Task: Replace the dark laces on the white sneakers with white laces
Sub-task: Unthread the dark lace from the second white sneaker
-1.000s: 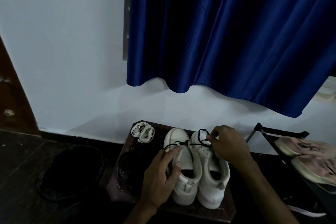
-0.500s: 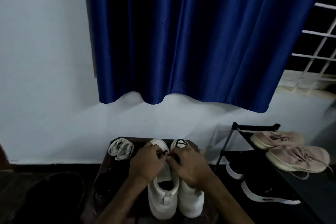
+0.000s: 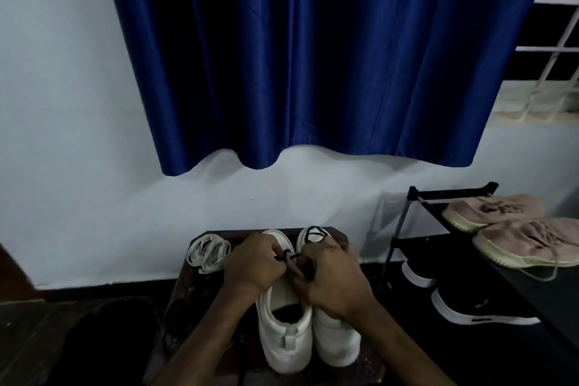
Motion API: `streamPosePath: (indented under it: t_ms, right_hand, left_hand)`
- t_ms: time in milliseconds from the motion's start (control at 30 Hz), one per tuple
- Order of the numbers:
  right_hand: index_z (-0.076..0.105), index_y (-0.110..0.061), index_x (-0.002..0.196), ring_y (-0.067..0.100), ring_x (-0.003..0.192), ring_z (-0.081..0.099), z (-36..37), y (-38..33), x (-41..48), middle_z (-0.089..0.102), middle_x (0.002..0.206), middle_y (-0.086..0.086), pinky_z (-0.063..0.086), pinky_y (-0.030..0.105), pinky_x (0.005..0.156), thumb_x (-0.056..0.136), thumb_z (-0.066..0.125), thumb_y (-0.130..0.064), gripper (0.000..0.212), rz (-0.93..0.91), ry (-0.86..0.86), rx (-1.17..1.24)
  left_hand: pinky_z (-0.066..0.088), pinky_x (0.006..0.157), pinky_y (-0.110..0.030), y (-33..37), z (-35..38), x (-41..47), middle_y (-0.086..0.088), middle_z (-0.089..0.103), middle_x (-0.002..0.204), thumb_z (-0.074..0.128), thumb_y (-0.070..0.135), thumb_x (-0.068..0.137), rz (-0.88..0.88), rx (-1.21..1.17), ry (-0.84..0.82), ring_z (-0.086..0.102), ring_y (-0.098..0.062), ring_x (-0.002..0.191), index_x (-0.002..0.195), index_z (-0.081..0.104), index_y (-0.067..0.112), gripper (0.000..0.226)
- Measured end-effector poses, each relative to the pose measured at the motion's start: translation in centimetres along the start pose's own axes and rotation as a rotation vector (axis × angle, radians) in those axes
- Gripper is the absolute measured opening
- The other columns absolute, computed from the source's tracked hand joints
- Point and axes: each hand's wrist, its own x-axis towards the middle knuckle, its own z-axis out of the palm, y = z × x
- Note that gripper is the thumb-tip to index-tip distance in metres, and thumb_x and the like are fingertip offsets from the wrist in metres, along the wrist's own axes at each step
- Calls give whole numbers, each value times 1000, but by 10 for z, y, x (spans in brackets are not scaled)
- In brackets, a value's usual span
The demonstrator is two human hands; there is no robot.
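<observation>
Over the tongues of the white sneakers [image 3: 288, 335], the left hand [image 3: 253, 263] and right hand [image 3: 335, 279] meet, each grip pinching the dark lace [image 3: 291, 263]. Just left of the sneakers' toes, the white laces [image 3: 208, 252] lie bundled on the counter [image 3: 183, 294]. Slackening each crossing first, then drawing the lace out eyelet by eyelet while one hand steadies the shoe, would likely serve better than one hard tug.

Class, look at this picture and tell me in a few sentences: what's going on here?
The left hand and right hand both pinch a thin dark lace over a pair of white sneakers, which stand side by side on a small dark wooden table. The bundle of flat white laces lies untouched at the table's far left corner.
</observation>
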Motion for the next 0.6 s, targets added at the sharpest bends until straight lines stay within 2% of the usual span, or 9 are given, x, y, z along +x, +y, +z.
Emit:
streamPosePath:
  t_ms: [200,300,400,467,533,600]
  right_hand:
    - [40,-30,64,10,88,51,5,4,0,42,63,-17,36,36,87,77,57,-55,33,12,58,46]
    - [40,-29,64,11,88,51,6,4,0,50,67,-14,35,36,88,76,56,-54,33,35,53,64]
    - [43,-26,66,13,92,51,3,4,-1,56,72,-10,34,35,89,75,56,-52,30,68,35,51]
    - [50,-25,70,13,92,51,1,2,-1,59,74,-9,32,35,90,76,56,-51,27,86,35,59]
    - [54,-24,73,11,93,51,0,1,0,59,73,-10,32,35,91,77,56,-51,27,90,40,62]
    - [54,-25,73,11,94,51,0,1,0,58,73,-12,32,35,92,78,55,-51,26,85,32,59]
  left_hand:
    - [50,86,-32,19,1,8,1,68,110,61,19,76,8,254,32,64,-24,107,99,67,24,24]
    - [49,83,-32,21,1,7,-2,68,109,58,19,78,20,325,48,64,-26,106,100,66,22,23]
    - [50,82,-31,13,-6,10,3,69,102,60,24,80,-14,154,48,64,-25,102,92,66,23,14]
    - [49,77,-29,-1,-17,13,8,68,89,63,27,83,-111,-50,115,64,-22,91,83,64,21,6]
    - [46,74,-29,-17,-25,13,7,67,83,65,26,85,-198,-206,193,64,-22,88,80,62,19,8]
    - [45,75,-28,-27,-26,9,6,68,89,62,20,86,-184,-182,173,64,-22,92,88,63,22,3]
